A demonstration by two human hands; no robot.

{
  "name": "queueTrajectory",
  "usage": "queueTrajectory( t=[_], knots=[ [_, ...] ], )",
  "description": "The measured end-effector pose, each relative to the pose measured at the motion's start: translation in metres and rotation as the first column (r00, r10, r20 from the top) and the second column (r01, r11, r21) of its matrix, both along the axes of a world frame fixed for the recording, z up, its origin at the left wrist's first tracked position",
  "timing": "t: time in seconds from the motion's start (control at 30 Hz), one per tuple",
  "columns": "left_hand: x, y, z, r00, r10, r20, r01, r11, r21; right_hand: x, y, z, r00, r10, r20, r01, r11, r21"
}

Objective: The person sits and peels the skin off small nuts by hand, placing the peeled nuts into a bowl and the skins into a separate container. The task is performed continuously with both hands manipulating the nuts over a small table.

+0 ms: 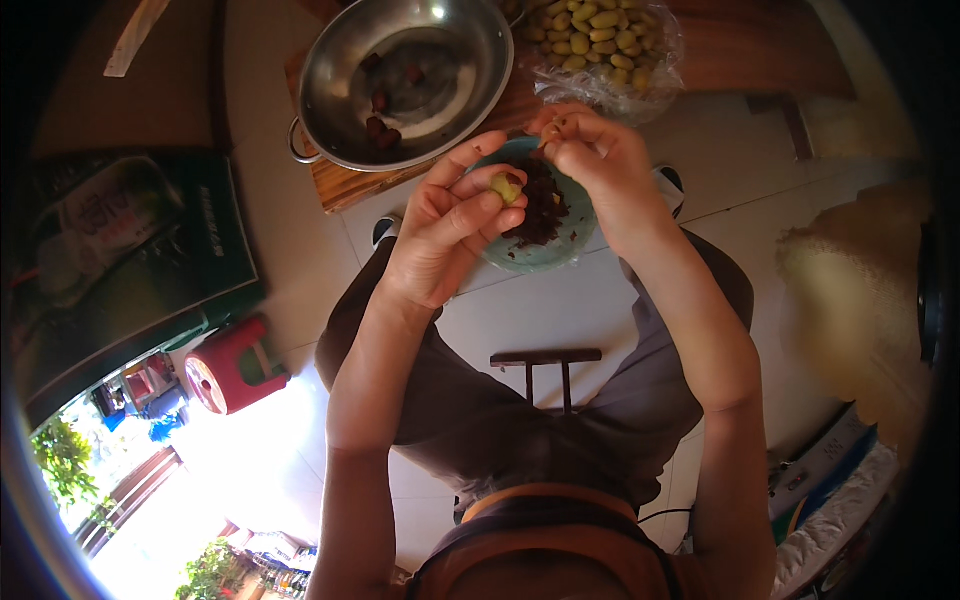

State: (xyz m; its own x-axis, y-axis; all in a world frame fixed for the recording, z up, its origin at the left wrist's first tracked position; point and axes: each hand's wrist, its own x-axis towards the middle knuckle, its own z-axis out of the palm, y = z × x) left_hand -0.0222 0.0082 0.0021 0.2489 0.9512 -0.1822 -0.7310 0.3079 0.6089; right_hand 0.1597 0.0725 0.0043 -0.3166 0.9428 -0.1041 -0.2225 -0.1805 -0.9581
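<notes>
My left hand holds a small, yellow-green, partly peeled nut or fruit between thumb and fingers, with a reddish-brown patch of skin on it. To its right, my right hand pinches a thin brownish scrap of peel. Below both hands is a pale green bowl with dark red-brown peelings in it. A steel two-handled pan at the upper left holds several dark red-brown pieces. At the top right, a clear plastic bag holds many yellowish oval pieces.
The pan and bag rest on a wooden bench or low table. A red plastic stool lies at the left near a large dark green printed panel. At the right is a pale woven sack. My knees flank the bowl.
</notes>
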Motion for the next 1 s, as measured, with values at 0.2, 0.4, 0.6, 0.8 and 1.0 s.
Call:
queueTrajectory(
  t=[0.2, 0.4, 0.6, 0.8, 1.0],
  knots=[
    [0.007, 0.003, -0.001, 0.988, 0.095, -0.117, -0.089, 0.994, 0.061, 0.002, -0.004, 0.009, 0.961, -0.192, 0.199, 0.062, 0.851, 0.521],
    [0.015, 0.004, -0.009, 0.825, 0.273, -0.495, -0.118, 0.939, 0.322, 0.007, -0.005, 0.011, 0.818, -0.404, 0.409, -0.120, 0.575, 0.809],
    [0.021, 0.003, -0.006, 0.753, 0.309, -0.580, -0.055, 0.909, 0.413, 0.014, -0.005, 0.008, 0.788, -0.404, 0.465, -0.174, 0.578, 0.797],
    [0.009, 0.004, -0.008, 0.991, 0.132, 0.019, -0.132, 0.961, 0.244, 0.016, -0.001, -0.001, 0.998, 0.042, 0.045, -0.043, 0.999, 0.015],
    [0.008, 0.010, -0.006, 0.946, 0.076, 0.316, -0.091, 0.995, 0.032, 0.008, -0.006, -0.013, 0.907, -0.207, 0.368, 0.048, 0.916, 0.398]
  ],
)
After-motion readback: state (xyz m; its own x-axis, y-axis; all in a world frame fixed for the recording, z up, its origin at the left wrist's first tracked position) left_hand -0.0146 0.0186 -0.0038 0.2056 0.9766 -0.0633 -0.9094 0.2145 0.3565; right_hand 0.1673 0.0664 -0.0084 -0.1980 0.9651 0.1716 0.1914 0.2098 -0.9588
